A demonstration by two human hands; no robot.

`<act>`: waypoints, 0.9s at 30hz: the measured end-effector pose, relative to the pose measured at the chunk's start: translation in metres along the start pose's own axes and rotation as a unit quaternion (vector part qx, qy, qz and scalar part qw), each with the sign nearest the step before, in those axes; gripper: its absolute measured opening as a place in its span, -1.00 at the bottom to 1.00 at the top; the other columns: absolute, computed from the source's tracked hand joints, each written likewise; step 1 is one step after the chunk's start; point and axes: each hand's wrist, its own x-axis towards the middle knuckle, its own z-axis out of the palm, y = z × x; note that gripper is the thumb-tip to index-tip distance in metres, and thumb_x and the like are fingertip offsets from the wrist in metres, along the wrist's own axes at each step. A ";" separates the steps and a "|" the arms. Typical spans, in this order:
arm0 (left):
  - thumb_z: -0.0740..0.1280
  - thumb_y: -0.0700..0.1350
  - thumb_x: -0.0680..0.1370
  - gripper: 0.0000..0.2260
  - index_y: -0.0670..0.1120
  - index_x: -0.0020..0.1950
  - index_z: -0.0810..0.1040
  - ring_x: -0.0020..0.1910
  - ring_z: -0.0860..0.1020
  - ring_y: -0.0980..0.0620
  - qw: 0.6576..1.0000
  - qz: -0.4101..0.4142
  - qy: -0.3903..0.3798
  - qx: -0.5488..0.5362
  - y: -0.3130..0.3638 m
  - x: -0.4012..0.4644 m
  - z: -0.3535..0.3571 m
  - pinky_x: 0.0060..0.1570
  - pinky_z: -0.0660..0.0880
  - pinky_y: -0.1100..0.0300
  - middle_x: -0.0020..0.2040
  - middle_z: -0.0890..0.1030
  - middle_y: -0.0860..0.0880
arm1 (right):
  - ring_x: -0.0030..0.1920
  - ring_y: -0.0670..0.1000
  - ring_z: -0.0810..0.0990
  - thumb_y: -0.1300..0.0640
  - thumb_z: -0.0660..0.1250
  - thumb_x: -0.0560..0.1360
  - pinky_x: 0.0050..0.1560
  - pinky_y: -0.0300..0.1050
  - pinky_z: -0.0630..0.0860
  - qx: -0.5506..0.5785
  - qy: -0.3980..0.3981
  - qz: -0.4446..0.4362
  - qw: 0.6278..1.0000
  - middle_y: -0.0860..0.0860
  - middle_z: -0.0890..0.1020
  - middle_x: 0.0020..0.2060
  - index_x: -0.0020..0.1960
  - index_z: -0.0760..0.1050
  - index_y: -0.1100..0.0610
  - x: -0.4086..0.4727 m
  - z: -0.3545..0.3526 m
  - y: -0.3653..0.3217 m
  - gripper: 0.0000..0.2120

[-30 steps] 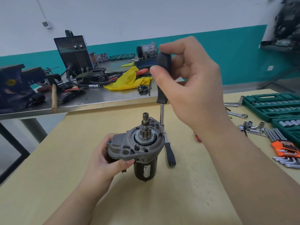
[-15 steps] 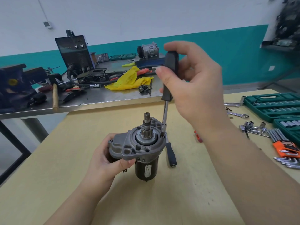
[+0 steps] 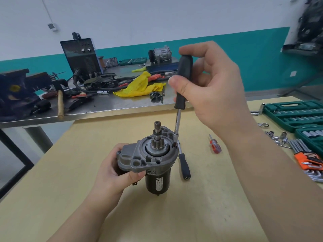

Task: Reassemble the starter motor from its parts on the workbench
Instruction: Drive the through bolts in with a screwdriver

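The starter motor (image 3: 153, 159) stands upright on the wooden workbench (image 3: 201, 198), grey nose housing and pinion gear on top, black body below. My left hand (image 3: 113, 173) grips the housing's left side. My right hand (image 3: 213, 88) holds the black handle of a socket driver (image 3: 182, 84). Its steel shaft slants down, and the tip sits on a bolt at the right edge of the housing flange.
A black-handled ratchet (image 3: 184, 165) lies right of the motor, and a small red screwdriver (image 3: 215, 144) lies further right. Green socket cases (image 3: 295, 114), loose sockets and hex keys (image 3: 312, 163) fill the right edge. Behind stands a cluttered steel table (image 3: 83, 109).
My right hand and the driver handle have shifted right and the shaft now tilts more. The fingers have changed their hold on the handle. The motor and left hand stay put.
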 end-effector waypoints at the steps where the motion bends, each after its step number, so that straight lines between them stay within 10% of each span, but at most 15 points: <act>1: 0.74 0.14 0.31 -0.36 -0.07 0.26 0.61 -0.13 0.61 -0.05 1.000 0.000 0.001 0.000 0.000 0.000 0.000 -0.28 0.55 0.14 0.02 0.69 -0.18 | -0.24 -0.07 0.67 0.15 0.56 0.54 -0.13 -0.15 0.67 -0.050 0.036 -0.011 0.998 -0.09 0.60 -0.22 0.23 0.53 -0.01 -0.001 0.002 0.002 -0.66; 4: 0.74 0.14 0.31 -0.36 -0.06 0.26 0.61 -0.09 0.63 -0.08 1.000 0.001 0.002 0.001 0.000 0.000 0.000 -0.25 0.57 0.13 0.04 0.69 -0.20 | -0.22 -0.19 0.62 0.06 0.55 0.53 -0.14 -0.33 0.56 -0.108 0.064 -0.037 0.991 -0.21 0.59 -0.21 0.25 0.56 0.01 -0.003 0.005 0.002 -0.67; 8: 0.74 0.14 0.30 -0.36 -0.06 0.26 0.62 -0.05 0.64 -0.14 1.000 0.000 0.002 0.003 0.000 0.000 0.000 -0.20 0.60 0.10 0.06 0.69 -0.23 | 0.05 0.11 0.75 0.24 0.37 0.67 0.14 0.20 0.70 0.086 -0.067 0.012 0.994 0.09 0.70 0.09 0.37 0.51 0.12 0.000 0.000 -0.003 -0.71; 11: 0.75 0.14 0.30 -0.36 -0.07 0.26 0.62 -0.06 0.62 -0.15 1.000 -0.001 0.002 0.000 0.001 0.000 0.000 -0.21 0.58 0.09 0.06 0.68 -0.26 | 0.04 0.22 0.75 0.39 0.29 0.67 0.08 0.23 0.72 0.133 -0.132 0.024 0.982 0.31 0.65 0.14 0.42 0.44 0.16 -0.001 -0.004 -0.004 -0.65; 19: 0.74 0.14 0.30 -0.36 -0.05 0.26 0.62 -0.04 0.63 -0.16 1.000 -0.001 0.001 0.001 0.001 0.000 0.000 -0.19 0.58 0.09 0.08 0.69 -0.24 | -0.26 -0.08 0.63 0.06 0.58 0.50 -0.21 -0.25 0.59 -0.096 0.070 -0.039 0.992 -0.11 0.61 -0.27 0.14 0.45 -0.03 -0.002 0.004 0.003 -0.65; 27: 0.74 0.14 0.30 -0.37 -0.06 0.25 0.62 -0.10 0.60 -0.12 1.000 0.001 -0.002 -0.003 0.001 0.000 0.000 -0.24 0.56 0.12 0.04 0.69 -0.23 | 0.02 0.24 0.76 0.38 0.31 0.66 0.03 0.27 0.72 0.155 -0.133 0.014 0.979 0.28 0.64 0.14 0.29 0.41 0.14 0.000 -0.011 -0.001 -0.73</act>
